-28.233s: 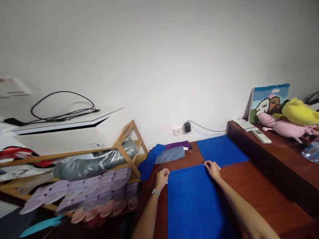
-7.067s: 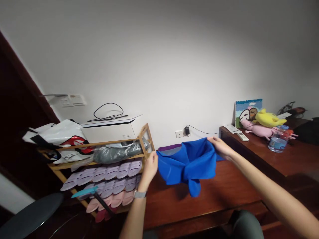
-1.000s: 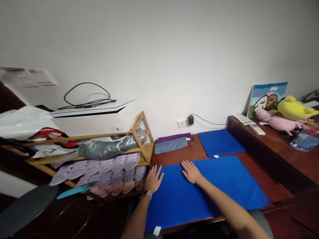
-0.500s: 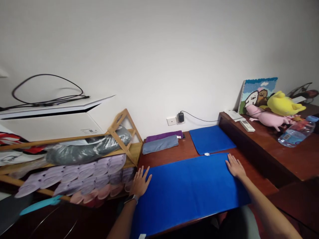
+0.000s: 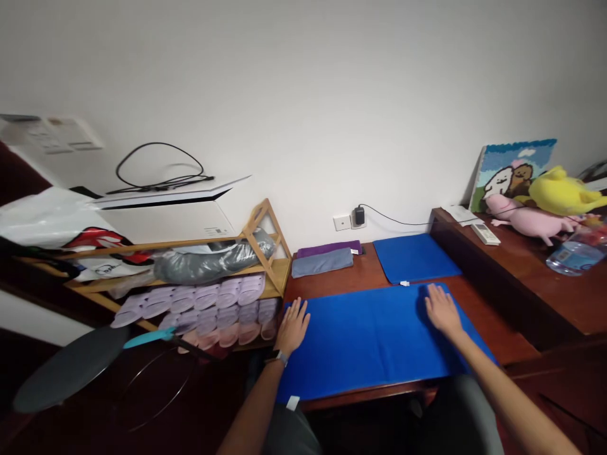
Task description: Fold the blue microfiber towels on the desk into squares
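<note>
A wide blue towel [image 5: 365,341] lies spread over the wooden table, its near edge reaching the table's front with a white label at the near left corner. My left hand [image 5: 293,327] is over its left edge, fingers stretched out and holding nothing. Over the far right part of the towel is my right hand [image 5: 442,308], also open, palm down; whether it touches the cloth I cannot tell. Behind lies a smaller folded blue towel [image 5: 415,257]. To its left, a folded grey-blue towel [image 5: 322,262] rests in front of a folded purple towel [image 5: 332,248].
At left stands a wooden rack [image 5: 279,272] with several pairs of slippers [image 5: 203,297] and a white box [image 5: 175,221] on top. A raised wooden surface [image 5: 545,272] at right holds a remote [image 5: 485,234], plush toys [image 5: 526,218] and a bottle [image 5: 571,257]. A plugged-in adapter [image 5: 359,215] is on the wall.
The view has swung left, so everything sits farther right in the picture. My right hand has moved inward from the towel's far right corner. My left hand stays by the left edge.
</note>
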Action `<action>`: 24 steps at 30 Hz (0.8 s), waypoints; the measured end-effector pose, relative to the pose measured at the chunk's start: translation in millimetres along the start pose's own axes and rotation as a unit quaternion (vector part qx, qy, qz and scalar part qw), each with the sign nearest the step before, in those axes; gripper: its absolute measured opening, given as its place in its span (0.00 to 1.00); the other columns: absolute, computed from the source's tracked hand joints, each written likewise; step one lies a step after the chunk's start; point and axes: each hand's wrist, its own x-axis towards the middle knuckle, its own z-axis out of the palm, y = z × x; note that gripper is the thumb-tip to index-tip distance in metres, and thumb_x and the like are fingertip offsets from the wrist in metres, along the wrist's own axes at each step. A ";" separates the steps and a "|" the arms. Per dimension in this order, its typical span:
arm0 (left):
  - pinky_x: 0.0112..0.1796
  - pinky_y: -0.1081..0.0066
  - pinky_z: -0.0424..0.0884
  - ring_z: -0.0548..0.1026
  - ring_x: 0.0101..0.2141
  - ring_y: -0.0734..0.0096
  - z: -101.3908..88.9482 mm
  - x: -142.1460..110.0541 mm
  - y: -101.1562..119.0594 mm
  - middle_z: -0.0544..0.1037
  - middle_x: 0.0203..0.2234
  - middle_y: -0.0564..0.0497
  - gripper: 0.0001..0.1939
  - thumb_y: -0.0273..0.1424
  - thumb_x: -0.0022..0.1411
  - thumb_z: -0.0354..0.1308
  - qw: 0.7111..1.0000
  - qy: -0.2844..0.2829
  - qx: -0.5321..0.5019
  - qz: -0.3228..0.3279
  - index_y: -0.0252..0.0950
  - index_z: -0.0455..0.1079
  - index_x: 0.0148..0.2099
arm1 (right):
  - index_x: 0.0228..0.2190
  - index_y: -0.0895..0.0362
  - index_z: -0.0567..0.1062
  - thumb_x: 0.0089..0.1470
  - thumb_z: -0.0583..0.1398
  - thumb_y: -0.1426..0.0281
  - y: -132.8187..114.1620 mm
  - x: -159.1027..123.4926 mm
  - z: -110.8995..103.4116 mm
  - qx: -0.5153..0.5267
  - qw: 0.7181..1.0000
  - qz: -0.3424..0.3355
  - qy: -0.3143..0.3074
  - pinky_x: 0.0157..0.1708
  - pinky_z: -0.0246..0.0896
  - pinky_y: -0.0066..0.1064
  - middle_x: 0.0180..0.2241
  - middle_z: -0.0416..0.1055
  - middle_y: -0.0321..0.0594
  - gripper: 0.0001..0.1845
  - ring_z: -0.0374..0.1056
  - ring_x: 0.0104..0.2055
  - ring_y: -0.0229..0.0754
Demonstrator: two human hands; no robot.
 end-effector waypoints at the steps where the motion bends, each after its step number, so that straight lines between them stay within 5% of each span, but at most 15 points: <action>1: 0.68 0.51 0.56 0.56 0.71 0.56 -2.9 -11.0 11.1 0.58 0.73 0.42 0.30 0.44 0.78 0.39 0.999 0.010 -0.010 0.029 0.39 0.56 0.74 | 0.70 0.66 0.57 0.70 0.36 0.60 -25.6 -16.4 0.8 0.015 0.999 -0.049 0.019 0.74 0.36 0.50 0.72 0.52 0.51 0.37 0.43 0.76 0.52; 4: 0.69 0.53 0.57 0.57 0.71 0.60 -8.7 -47.7 42.6 0.59 0.73 0.49 0.27 0.43 0.78 0.41 0.995 0.023 -0.029 0.094 0.47 0.56 0.74 | 0.72 0.59 0.55 0.72 0.37 0.57 -110.1 -67.1 11.1 0.078 0.979 -0.187 0.016 0.74 0.40 0.48 0.72 0.53 0.43 0.36 0.45 0.76 0.48; 8: 0.68 0.49 0.56 0.56 0.72 0.57 -6.4 -87.6 55.6 0.58 0.73 0.49 0.27 0.43 0.77 0.44 0.998 0.026 -0.016 0.057 0.50 0.55 0.75 | 0.72 0.58 0.53 0.72 0.40 0.55 -200.8 -112.2 30.5 0.126 0.955 -0.265 -0.037 0.73 0.41 0.47 0.73 0.50 0.41 0.35 0.44 0.76 0.47; 11: 0.68 0.47 0.56 0.56 0.72 0.54 0.1 -102.9 45.1 0.59 0.73 0.47 0.29 0.45 0.77 0.45 1.000 0.017 -0.005 0.003 0.48 0.55 0.75 | 0.72 0.60 0.54 0.72 0.41 0.54 -229.8 -125.0 40.6 0.138 0.951 -0.270 -0.062 0.74 0.39 0.47 0.73 0.48 0.44 0.37 0.43 0.76 0.48; 13: 0.68 0.47 0.56 0.55 0.72 0.54 2.8 -106.6 38.1 0.58 0.73 0.47 0.29 0.46 0.77 0.44 1.000 0.004 -0.005 -0.009 0.49 0.54 0.75 | 0.72 0.61 0.54 0.71 0.41 0.54 -228.3 -126.8 42.9 0.137 0.951 -0.268 -0.070 0.74 0.38 0.48 0.74 0.47 0.45 0.37 0.42 0.76 0.48; 16: 0.68 0.47 0.54 0.54 0.72 0.55 2.9 -106.6 34.4 0.56 0.74 0.48 0.30 0.48 0.77 0.43 1.000 -0.009 -0.009 -0.008 0.50 0.52 0.75 | 0.72 0.60 0.54 0.71 0.41 0.53 -191.7 -122.6 40.0 0.117 0.961 -0.240 -0.075 0.74 0.39 0.49 0.73 0.48 0.45 0.37 0.43 0.76 0.49; 18: 0.69 0.47 0.54 0.54 0.72 0.55 2.2 -105.8 34.7 0.55 0.74 0.48 0.30 0.48 0.77 0.43 1.000 -0.009 -0.012 -0.007 0.51 0.52 0.75 | 0.72 0.58 0.56 0.69 0.41 0.53 -143.0 -117.1 36.5 0.097 0.974 -0.192 -0.070 0.73 0.40 0.51 0.73 0.49 0.44 0.38 0.44 0.76 0.50; 24: 0.69 0.48 0.53 0.54 0.72 0.56 6.1 -105.5 33.0 0.55 0.74 0.50 0.29 0.47 0.76 0.44 1.000 0.001 -0.015 -0.008 0.52 0.52 0.75 | 0.73 0.52 0.53 0.61 0.40 0.51 66.1 -106.1 32.5 0.050 0.998 -0.005 -0.036 0.73 0.42 0.52 0.72 0.56 0.40 0.43 0.45 0.75 0.54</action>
